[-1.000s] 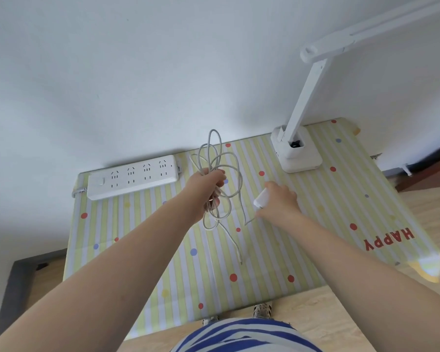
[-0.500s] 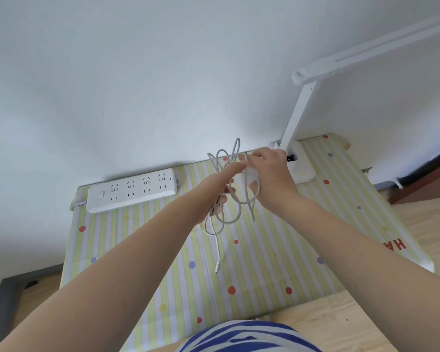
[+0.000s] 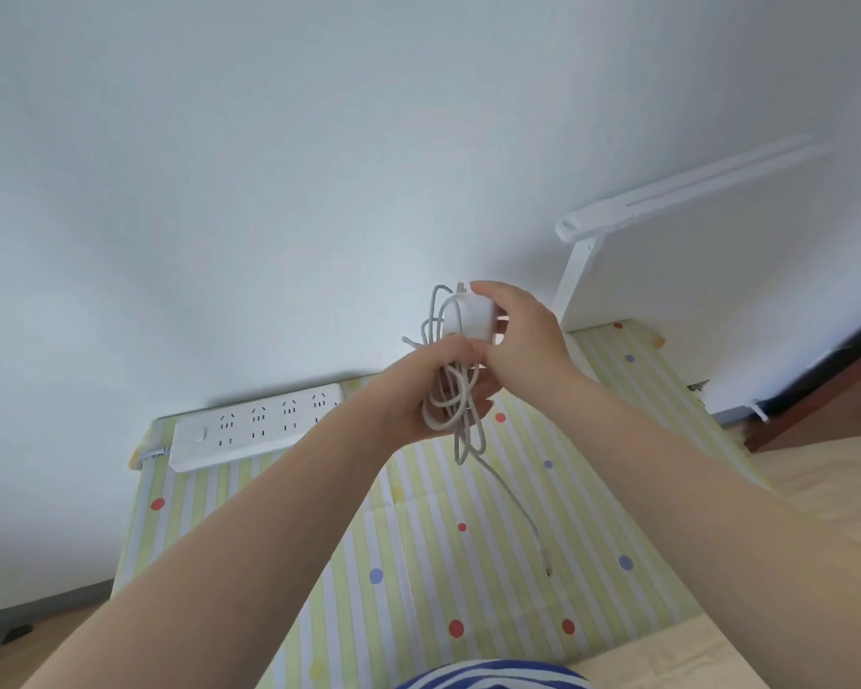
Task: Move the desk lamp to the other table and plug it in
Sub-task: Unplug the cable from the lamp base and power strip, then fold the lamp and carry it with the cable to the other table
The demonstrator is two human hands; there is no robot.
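Holding: left hand (image 3: 421, 390) closes around the bunched cord (image 3: 451, 390); right hand (image 3: 520, 335) pinches the white adapter (image 3: 471, 318).
Cord: light and limp, loops likely to slip; free end (image 3: 548, 571) dangles.
Grip: take the adapter's rigid body.
Lamp (image 3: 580, 271): table's (image 3: 418, 539) far right corner.
Power strip (image 3: 257, 422): far left edge.
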